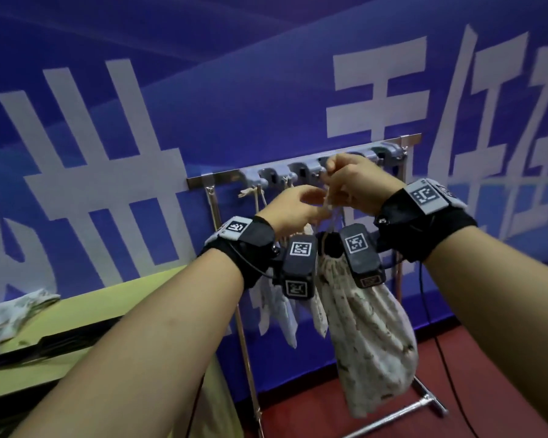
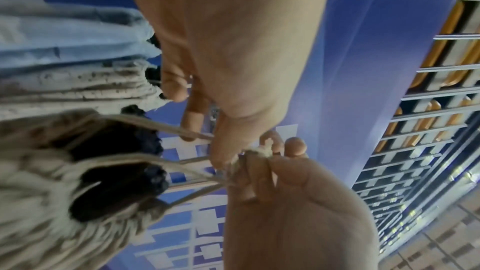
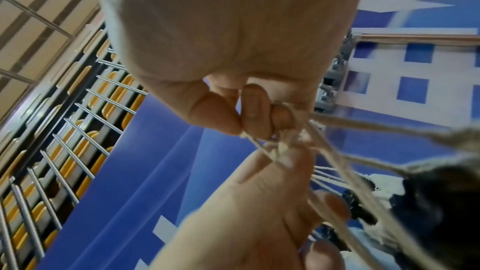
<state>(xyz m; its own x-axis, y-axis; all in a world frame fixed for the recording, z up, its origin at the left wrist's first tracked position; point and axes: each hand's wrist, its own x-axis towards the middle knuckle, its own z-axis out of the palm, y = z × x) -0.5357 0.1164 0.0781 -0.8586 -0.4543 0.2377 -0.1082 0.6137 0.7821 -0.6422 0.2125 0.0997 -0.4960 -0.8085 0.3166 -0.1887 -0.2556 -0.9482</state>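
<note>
A cream patterned drawstring bag [image 1: 370, 336] hangs full below my two raised hands, in front of a rail of grey hooks [image 1: 298, 172]. My right hand [image 1: 348, 181] pinches the knotted end of the drawstring [image 2: 255, 151] between thumb and fingers [image 3: 249, 110]. My left hand [image 1: 298, 207] is just left of it; its thumb [image 2: 226, 147] meets the knot and a finger hooks one cord [image 2: 166, 128]. The cords [image 3: 337, 151] run taut from both hands down to the gathered bag mouth [image 2: 52, 182], where something dark shows inside.
Other pale bags [image 1: 285, 314] hang by their strings from hooks on the left part of the rail. The rack's metal foot [image 1: 424, 403] and a black cable [image 1: 450, 374] lie on the red floor. A yellow-green table [image 1: 76, 311] at left carries folded patterned cloth [image 1: 10, 314]. A blue banner wall stands behind.
</note>
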